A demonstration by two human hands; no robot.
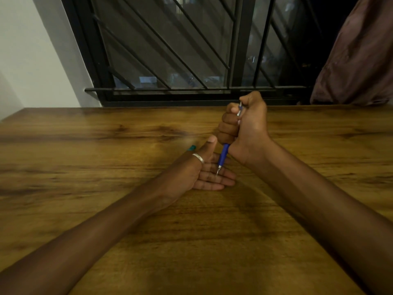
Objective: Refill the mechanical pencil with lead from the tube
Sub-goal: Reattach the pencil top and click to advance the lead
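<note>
The bench (85, 188) fills the lower view. Both forearms reach across it and meet past its middle, short of the far edge and a little toward the right one.

The right hand (244, 126) is clenched in a full fist round the pencil (223, 154), with its thumb up at the cap end. The left hand (202, 173) lies released on the bench, palm turned up and inward, its fingers (221, 178) straight and together, holding nothing.

The pencil's long axis stands steep. Its cap end leans toward the far edge and its blue grip and metal tip point down at those flat fingers. Whether the tip touches them or hangs just above is hard to tell in this dim view.

A small teal thing, probably the tube (192, 147), lies just beyond the left thumb, half hidden by it. A ring (198, 157) sits on that thumb.

The pencil looks set to be clicked or pressed against the left fingers, as a check of the lead feed. If the tube is needed next, the free left hand is far nearer to it. It need only reach slightly toward the far edge.
</note>
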